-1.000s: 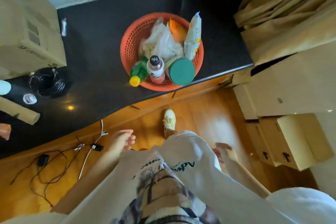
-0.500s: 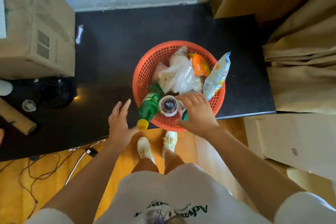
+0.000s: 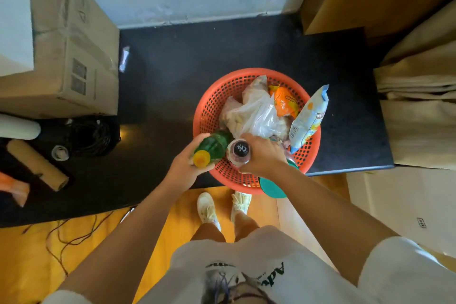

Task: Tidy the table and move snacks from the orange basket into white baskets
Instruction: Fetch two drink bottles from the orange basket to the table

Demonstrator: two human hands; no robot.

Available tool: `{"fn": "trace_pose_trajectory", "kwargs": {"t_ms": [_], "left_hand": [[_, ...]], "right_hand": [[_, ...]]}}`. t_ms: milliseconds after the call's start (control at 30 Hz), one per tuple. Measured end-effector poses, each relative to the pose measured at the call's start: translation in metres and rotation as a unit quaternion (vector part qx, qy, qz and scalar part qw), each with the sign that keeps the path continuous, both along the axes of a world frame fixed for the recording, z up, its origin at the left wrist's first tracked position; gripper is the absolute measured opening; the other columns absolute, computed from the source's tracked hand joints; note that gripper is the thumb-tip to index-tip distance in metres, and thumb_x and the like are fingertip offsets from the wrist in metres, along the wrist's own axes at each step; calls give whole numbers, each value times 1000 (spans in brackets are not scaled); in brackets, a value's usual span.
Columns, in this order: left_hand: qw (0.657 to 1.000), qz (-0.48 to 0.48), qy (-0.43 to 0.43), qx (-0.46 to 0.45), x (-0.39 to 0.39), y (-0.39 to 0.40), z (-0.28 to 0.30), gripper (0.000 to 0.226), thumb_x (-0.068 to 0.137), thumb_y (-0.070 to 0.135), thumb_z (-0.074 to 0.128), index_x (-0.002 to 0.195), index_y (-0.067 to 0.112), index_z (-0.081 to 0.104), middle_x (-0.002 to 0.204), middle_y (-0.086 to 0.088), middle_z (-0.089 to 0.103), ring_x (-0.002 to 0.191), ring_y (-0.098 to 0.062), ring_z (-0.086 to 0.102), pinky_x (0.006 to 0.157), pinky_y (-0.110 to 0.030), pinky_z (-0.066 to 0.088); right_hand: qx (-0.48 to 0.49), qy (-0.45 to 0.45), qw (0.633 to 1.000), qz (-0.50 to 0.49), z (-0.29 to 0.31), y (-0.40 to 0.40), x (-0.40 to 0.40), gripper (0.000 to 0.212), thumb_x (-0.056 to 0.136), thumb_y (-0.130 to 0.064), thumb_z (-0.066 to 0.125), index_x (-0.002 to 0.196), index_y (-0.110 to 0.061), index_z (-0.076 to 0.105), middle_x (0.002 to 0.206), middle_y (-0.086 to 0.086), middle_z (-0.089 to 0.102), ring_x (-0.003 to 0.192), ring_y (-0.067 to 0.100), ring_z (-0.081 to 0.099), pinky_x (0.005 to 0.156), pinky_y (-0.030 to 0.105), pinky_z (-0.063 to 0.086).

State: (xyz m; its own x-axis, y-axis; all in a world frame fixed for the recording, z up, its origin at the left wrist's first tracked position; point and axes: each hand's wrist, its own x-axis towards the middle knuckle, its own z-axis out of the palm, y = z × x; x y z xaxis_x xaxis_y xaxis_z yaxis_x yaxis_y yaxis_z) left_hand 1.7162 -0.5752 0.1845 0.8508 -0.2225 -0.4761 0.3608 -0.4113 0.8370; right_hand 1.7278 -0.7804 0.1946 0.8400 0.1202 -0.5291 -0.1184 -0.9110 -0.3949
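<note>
Orange basket [image 3: 212, 106] sits at the near edge of the black counter [image 3: 172, 69], and both hands have now closed on bottles in it; half a second earlier the left hand was spread and short of the rim, and the right only hovered over the caps. Left hand [image 3: 183, 168] is curled round the neck end of the green bottle [image 3: 214, 144], just below its yellow cap, with the bottle leaning out over the near rim. Right hand [image 3: 261, 155] is wrapped round the dark-capped bottle [image 3: 240, 152] beside it; how far the fingers close behind cannot be seen. Judged from this, removal of the first items is beginning and nothing has left the basket. Beyond the hands, clear bags [image 3: 256, 113], an orange packet [image 3: 283, 102] and a blue-and-yellow packet [image 3: 308, 118] remain inside. No white basket is in view. A cardboard box [image 3: 74, 52] stands far left.
</note>
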Motion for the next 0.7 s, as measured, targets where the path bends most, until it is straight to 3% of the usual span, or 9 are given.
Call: {"fn": "trace_pose_trajectory", "kwargs": {"t_ms": [133,200,267,367,467,567,633,700], "left_hand": [[998,30,-24,-51,18,1,33,57,82,-5,61,117,38,47,119,5,58,113,-8,57,103,-28,41],[993,66,-36,-86,24,1,54,50,86,-3,57,112,40,51,111,13,61,101,7,61,91,-15,46],[987,103,-52,-114,31,2,73,41,89,1,54,106,38,55,105,16,63,95,11,62,80,-8,48],[968,163,-59,-182,43,6,102,29,91,6,50,102,32,57,94,15,69,88,4,65,83,-20,50],[948,161,-45,-270,54,12,129,14,81,28,62,95,28,58,83,16,72,79,0,67,79,-32,48],[909,158,-14,-386,56,12,148,58,52,48,81,97,20,57,81,8,70,76,-9,67,72,-26,54],[886,161,36,-433,53,10,154,52,58,51,72,98,17,63,78,3,71,72,-14,69,68,-26,57],[891,131,91,-424,46,8,157,43,67,53,59,92,21,70,77,0,71,74,-22,68,72,-33,57]], "right_hand": [[55,-18,997,-55,19,2,4,60,55,-43,75,108,-33,50,104,-2,64,97,24,62,80,35,50],[103,-31,989,-102,33,1,3,61,55,-44,73,111,-35,51,106,-2,62,98,22,61,83,37,51],[159,-44,975,-148,50,-2,0,66,55,-39,75,116,-31,52,110,0,59,101,21,58,87,38,50],[269,-72,931,-238,84,-4,-11,54,55,-26,79,104,-31,56,109,2,59,97,18,59,86,37,50],[408,-97,842,-340,119,-4,-26,40,54,-22,76,90,-30,60,88,-6,70,85,13,67,71,26,55],[502,-87,743,-433,140,1,-50,38,62,-23,67,99,-20,63,89,-1,74,86,16,70,68,27,56],[552,-77,672,-488,144,11,-70,49,68,-30,61,114,-13,60,104,9,71,96,26,67,76,36,55],[620,-88,575,-526,143,27,-91,59,69,-38,61,121,-10,56,108,13,67,100,29,63,84,41,50]]}}
